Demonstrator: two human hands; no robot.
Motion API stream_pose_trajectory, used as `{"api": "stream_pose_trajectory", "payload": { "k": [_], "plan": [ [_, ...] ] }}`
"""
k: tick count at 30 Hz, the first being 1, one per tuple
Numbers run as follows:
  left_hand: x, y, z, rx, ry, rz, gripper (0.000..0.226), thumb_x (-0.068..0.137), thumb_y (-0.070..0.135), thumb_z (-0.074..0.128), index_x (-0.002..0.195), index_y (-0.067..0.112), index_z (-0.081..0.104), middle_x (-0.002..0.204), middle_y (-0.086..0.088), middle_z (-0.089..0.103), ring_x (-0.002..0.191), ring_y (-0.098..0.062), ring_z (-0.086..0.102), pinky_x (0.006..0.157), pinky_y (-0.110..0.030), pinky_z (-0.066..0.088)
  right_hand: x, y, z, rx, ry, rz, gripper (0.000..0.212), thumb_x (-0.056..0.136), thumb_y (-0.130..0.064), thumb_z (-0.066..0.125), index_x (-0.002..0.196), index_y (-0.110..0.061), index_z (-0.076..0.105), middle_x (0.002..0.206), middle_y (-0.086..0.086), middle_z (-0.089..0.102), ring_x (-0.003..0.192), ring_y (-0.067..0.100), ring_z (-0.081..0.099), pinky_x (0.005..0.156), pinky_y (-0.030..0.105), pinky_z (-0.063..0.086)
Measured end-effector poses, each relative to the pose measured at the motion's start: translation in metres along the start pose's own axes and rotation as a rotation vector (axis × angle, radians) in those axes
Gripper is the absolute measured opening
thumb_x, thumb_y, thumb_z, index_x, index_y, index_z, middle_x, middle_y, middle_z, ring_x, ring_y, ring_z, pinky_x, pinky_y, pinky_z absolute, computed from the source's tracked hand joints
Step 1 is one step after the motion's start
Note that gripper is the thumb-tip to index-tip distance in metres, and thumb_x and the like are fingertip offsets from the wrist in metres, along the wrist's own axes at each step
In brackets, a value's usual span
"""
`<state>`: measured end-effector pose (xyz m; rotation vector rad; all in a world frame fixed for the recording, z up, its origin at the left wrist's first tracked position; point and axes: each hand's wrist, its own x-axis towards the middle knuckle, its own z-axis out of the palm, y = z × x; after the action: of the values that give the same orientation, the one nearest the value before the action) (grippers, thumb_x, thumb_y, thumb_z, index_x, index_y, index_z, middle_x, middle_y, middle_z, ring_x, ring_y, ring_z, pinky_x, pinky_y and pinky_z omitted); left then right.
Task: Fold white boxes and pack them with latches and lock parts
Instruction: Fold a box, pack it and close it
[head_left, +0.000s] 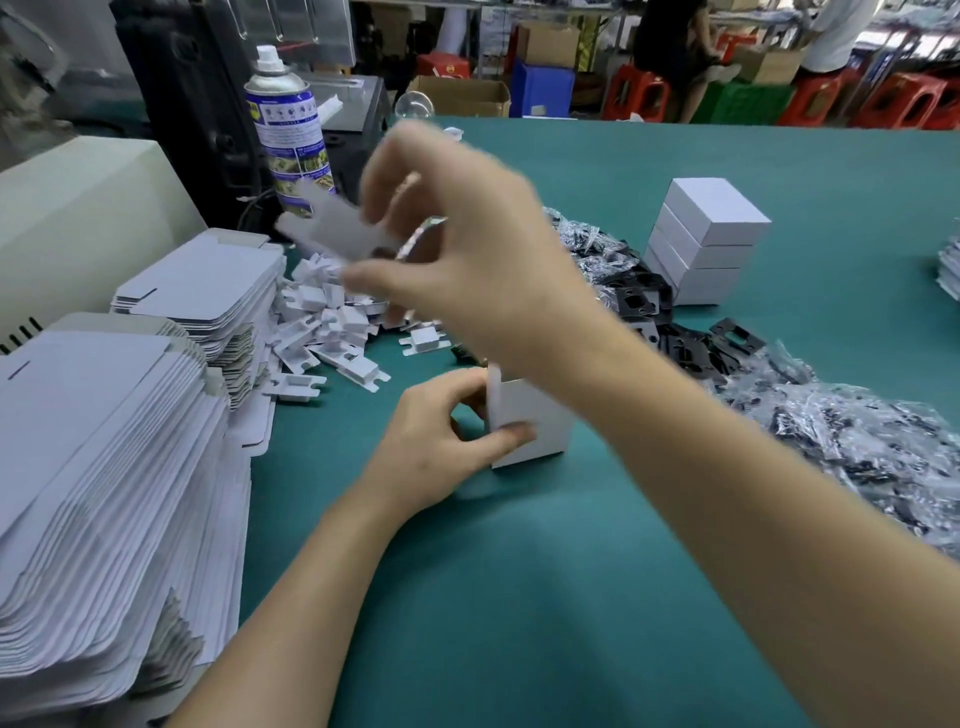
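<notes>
1. A green worktop (519, 597) fills most of the view.
2. A spray can (288, 124) with a white cap and a blue label stands upright near the worktop's far left corner.
3. A black machine (192, 104) rises just behind the can.
4. A beige housing (78, 208) with vent slots sits along the left edge.
5. A small clear dome (414, 104) lies at the far edge.
6. Beyond that edge are an open cardboard carton (462, 96), a blue crate (543, 88), a green crate (748, 101) and red stools (904, 101).
7. A person in dark clothes (675, 47) sits on one stool; a person in a white top (836, 36) is near the far right.
</notes>
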<state>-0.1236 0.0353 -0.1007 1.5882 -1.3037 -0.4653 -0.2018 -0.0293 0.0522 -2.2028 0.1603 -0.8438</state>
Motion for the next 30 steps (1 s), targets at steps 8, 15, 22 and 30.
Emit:
{"api": "stream_pose_trajectory", "payload": {
  "k": [8, 15, 22, 30],
  "plan": [
    [0.002, -0.012, 0.001, 0.025, 0.007, 0.018, 0.03, 0.086, 0.026, 0.088, 0.114, 0.029, 0.077, 0.09, 0.033, 0.066, 0.074, 0.004, 0.059, 0.062, -0.008, 0.042, -0.03, 0.028, -0.089, -0.277, -0.085, 0.14, 0.025, 0.089, -0.013, 0.08, 0.104, -0.014, 0.059, 0.092, -0.003, 0.069, 0.054, 0.021, 0.062, 0.05, 0.03, 0.053],
    [0.001, -0.011, 0.001, 0.023, 0.0, 0.01, 0.03, 0.086, 0.025, 0.088, 0.114, 0.028, 0.078, 0.088, 0.032, 0.066, 0.066, 0.007, 0.055, 0.059, -0.008, 0.04, -0.043, 0.031, -0.09, -0.737, -0.244, 0.081, 0.018, 0.09, -0.023, 0.074, 0.102, -0.032, 0.066, 0.091, -0.015, 0.07, 0.068, 0.002, 0.051, 0.067, 0.035, 0.048],
    [0.001, -0.008, 0.0, -0.003, -0.009, 0.017, 0.028, 0.086, 0.024, 0.088, 0.104, 0.039, 0.073, 0.087, 0.03, 0.066, 0.06, 0.008, 0.052, 0.057, -0.009, 0.038, -0.037, 0.023, -0.064, -1.0, -0.439, 0.029, 0.039, 0.091, -0.011, 0.065, 0.1, -0.049, 0.065, 0.095, -0.016, 0.066, 0.085, 0.016, 0.062, 0.059, 0.029, 0.04],
    [0.0, -0.007, 0.0, -0.013, -0.008, 0.011, 0.026, 0.086, 0.023, 0.088, 0.109, 0.028, 0.077, 0.085, 0.03, 0.065, 0.064, 0.005, 0.053, 0.058, -0.013, 0.039, -0.037, 0.03, -0.044, -0.902, -0.376, 0.024, 0.022, 0.094, -0.018, 0.065, 0.109, -0.029, 0.054, 0.091, -0.016, 0.068, 0.082, 0.019, 0.06, 0.063, 0.033, 0.043]
  ]
}}
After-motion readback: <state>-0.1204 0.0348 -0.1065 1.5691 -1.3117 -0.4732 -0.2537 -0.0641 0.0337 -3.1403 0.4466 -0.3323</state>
